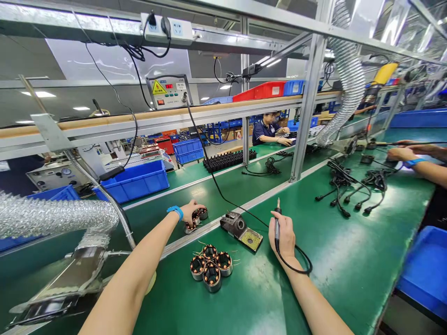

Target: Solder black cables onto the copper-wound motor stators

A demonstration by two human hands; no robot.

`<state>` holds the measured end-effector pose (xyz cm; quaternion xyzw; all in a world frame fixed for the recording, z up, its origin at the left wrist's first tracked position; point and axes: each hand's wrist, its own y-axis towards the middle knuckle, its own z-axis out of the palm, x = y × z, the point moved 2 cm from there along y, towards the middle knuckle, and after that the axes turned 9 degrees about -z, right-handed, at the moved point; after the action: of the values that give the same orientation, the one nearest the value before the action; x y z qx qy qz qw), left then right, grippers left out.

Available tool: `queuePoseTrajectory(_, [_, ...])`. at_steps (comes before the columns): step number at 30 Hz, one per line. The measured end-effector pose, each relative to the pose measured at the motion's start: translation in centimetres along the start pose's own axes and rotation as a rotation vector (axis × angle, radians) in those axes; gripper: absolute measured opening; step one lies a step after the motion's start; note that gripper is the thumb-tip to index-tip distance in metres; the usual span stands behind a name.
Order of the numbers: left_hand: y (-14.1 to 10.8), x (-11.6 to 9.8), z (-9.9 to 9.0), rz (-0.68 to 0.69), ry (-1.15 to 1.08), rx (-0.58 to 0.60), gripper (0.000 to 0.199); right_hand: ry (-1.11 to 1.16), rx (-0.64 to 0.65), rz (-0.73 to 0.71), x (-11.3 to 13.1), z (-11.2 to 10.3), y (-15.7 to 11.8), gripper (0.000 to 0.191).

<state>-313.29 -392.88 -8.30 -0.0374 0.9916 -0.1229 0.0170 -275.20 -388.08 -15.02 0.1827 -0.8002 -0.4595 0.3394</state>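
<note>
Well to the left of the soldering-iron stand [233, 224], a silver foil duct [59, 215] is lying across, and a blue bin [138, 184] is sitting beyond and left of the stand. Above and left of the stand, a control unit [171, 92] is standing on a shelf. Just left of the stand, beyond the metal rail [186, 238], the left hand [190, 211] is reaching over copper-wound cores [191, 227]; its fingers are bending down and touching them, though whether they are gripping one I cannot tell. Nearer than the stand and to its left, four more cores [211, 270] are standing clustered on the green tabletop [258, 298], thin wire ends sticking out. Just right of the stand, the right hand [283, 235] is holding a soldering iron [278, 211] with its tip pointing up, the fingers wrapping around the handle. Farther right of the stand, bundled black cables [341, 179] are lying on the tabletop, and beyond them a co-worker's hands [401, 154] are hovering over the surface.
</note>
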Motion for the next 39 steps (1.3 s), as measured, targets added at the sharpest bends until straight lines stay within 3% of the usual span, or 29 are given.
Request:
queuePoseTrajectory(4, [0.2,0.1,-0.2,-0.017,0.067,0.047,0.094,0.0,-0.01,0.005,0.1,0.0,0.1,0.03])
queuePoseTrajectory(12, [-0.9,1.4,0.6,-0.046,0.156,0.116,0.113,0.031,0.005,0.019,0.4,-0.2,0.1,0.03])
queuePoseTrajectory(21, [-2.0,3.5,0.7,-0.123,0.059,0.128,0.104,0.047,0.036,0.047,0.5,0.0,0.0,0.031])
queuePoseTrajectory(32, [-1.0,4.9,1.0,-0.442,-0.191,0.081,0.078,0.052,0.023,0.024,0.4,-0.1,0.0,0.03])
queuePoseTrajectory(39, [0.3,3.8,1.0,-0.668,-0.256,0.081,0.06,0.056,0.045,0.024,0.3,0.0,-0.2,0.03])
